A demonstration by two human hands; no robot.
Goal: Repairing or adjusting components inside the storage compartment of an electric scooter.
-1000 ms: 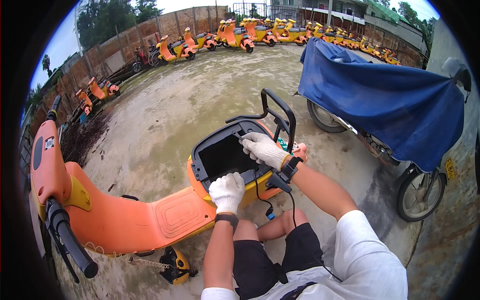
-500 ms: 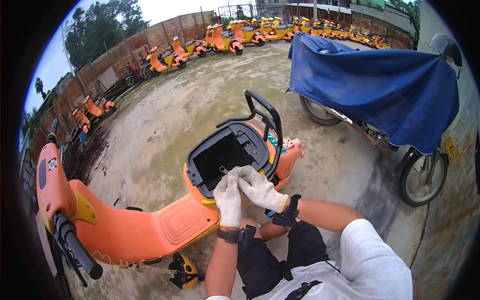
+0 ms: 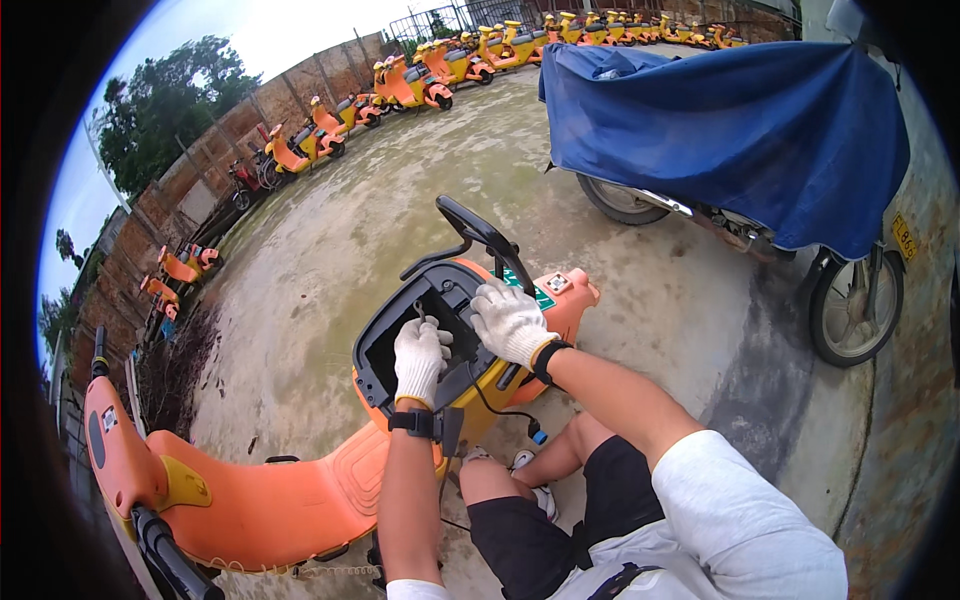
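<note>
An orange and yellow scooter (image 3: 270, 500) stands before me, its black under-seat compartment (image 3: 372, 340) exposed. In white knitted gloves, my left hand (image 3: 421, 355) is closed around a small metal wrench (image 3: 420, 310), whose end sticks up above the fingers over the opening. My right hand (image 3: 510, 322) rests on the compartment's right rim with its fingers bent and apart, and no tool shows in it. A thin black cable with a blue-tipped plug (image 3: 539, 436) hangs down the scooter's near side. The compartment's dark inside is partly hidden by my hands.
The black grab rail (image 3: 480, 235) rises behind the compartment. A motorcycle under a blue cover (image 3: 720, 140) stands at the right, beside a wall. Several orange and yellow scooters (image 3: 400, 80) line the far wall. Concrete ground (image 3: 300, 300) lies around the scooter.
My hands, together over the near rim before, have parted: the left has moved left with the wrench, the right up onto the right rim. The cable with the blue-tipped plug now shows more fully.
</note>
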